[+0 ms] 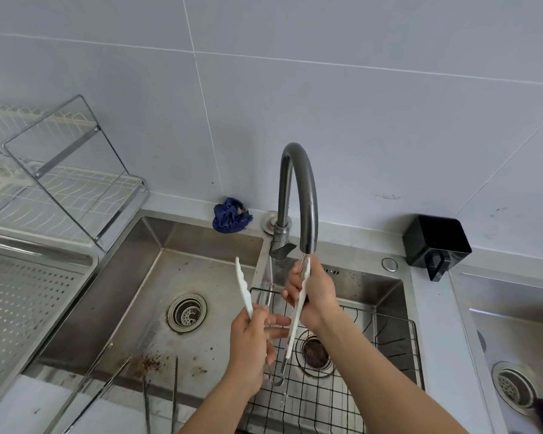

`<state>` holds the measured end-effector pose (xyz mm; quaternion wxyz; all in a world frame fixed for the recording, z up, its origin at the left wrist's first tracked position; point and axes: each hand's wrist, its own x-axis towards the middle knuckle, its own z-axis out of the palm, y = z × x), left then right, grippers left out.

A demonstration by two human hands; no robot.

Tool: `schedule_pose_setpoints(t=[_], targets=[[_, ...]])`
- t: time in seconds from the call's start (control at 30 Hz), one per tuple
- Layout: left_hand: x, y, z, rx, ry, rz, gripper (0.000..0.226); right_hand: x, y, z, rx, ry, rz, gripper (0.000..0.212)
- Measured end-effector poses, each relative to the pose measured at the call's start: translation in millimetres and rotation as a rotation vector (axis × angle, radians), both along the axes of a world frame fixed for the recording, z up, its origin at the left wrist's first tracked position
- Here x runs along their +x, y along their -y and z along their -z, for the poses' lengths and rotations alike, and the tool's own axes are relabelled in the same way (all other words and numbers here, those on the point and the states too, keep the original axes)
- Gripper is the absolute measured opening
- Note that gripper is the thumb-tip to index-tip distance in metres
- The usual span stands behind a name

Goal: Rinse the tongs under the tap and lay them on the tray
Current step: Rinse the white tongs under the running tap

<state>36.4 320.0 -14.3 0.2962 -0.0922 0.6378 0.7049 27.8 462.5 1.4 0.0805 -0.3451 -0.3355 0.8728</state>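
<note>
Seemingly so that water reaches inside, left hand [251, 343] and right hand [318, 289] each clasp fingers round one arm of the tongs [295, 325], spread under the tap [308, 195].

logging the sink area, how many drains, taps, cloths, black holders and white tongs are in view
drains: 3
tap: 1
blue cloth: 1
black holder: 1
white tongs: 1
total: 7

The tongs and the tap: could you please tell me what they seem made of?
The tongs: matte white arms, probably plastic or silicone, on a shiny metal wire frame. The tap: dark grey metal, satin sheen along its curve.
</note>
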Motion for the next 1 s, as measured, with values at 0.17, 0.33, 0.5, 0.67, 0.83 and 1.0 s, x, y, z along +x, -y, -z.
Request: schedule_pose_setpoints(t=[0.17,0.33,0.5,0.67,0.83,1.0], targets=[[-11,-7,0,-0.02,0.075,-0.023,0.019,15,6,11,-0.035,-0.261,-0.142,0.029],[-5,-6,5,-0.012,0.135,0.018,0.018,5,1,3,0.162,-0.107,-0.15,0.043],[-1,-5,13,-0.045,0.111,0.046,0.024,-3,-5,-9,0.281,-0.008,-0.054,0.038],[-13,-9,19,-0.113,0.058,0.007,0.026,19,28,13,0.02,-0.068,-0.185,0.062],[-15,-4,21,-0.084,0.064,0.013,0.022,1,-2,-6,0.082,-0.104,-0.059,0.043],[-17,-18,19,-0.115,-0.014,0.04,0.037,13,12,2,0.097,-0.15,-0.041,0.049]])
